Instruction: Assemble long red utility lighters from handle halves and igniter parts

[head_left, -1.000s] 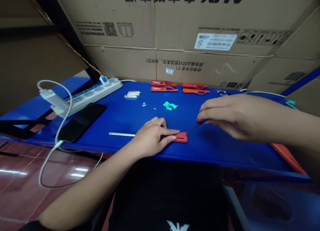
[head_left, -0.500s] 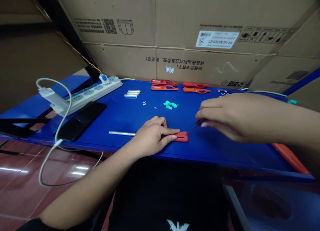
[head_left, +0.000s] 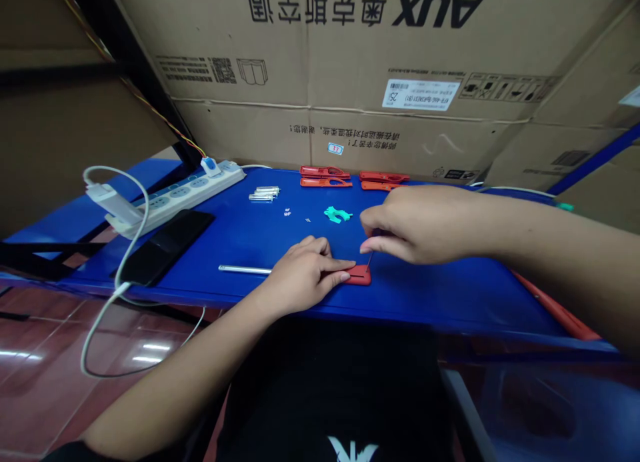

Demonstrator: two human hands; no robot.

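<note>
My left hand point(head_left: 306, 273) is closed on a red plastic piece point(head_left: 361, 275) and presses it to the blue table point(head_left: 420, 295). A thin silver tube point(head_left: 244, 269) sticks out to the left from under that hand. Above the piece's right end, my right hand point(head_left: 420, 225) grips a screwdriver point(head_left: 370, 260); its handle is mostly hidden by the fingers. The thin shaft stands nearly upright, its tip at the right end of the red piece. Behind lie green parts point(head_left: 338, 215) and tiny pale pieces point(head_left: 287, 213).
Red and orange casings point(head_left: 326, 177) and several silver tubes point(head_left: 264, 193) lie along the back, before a large cardboard box point(head_left: 240, 129). At the left are a power strip point(head_left: 175, 199), a black phone point(head_left: 167, 245) and a white cable point(head_left: 131, 249). Another red object point(head_left: 555, 307) sits at the right edge.
My right hand has moved left and tilted the screwdriver from a slant to nearly upright. My left hand keeps its hold on the red piece. The camera view has shifted slightly.
</note>
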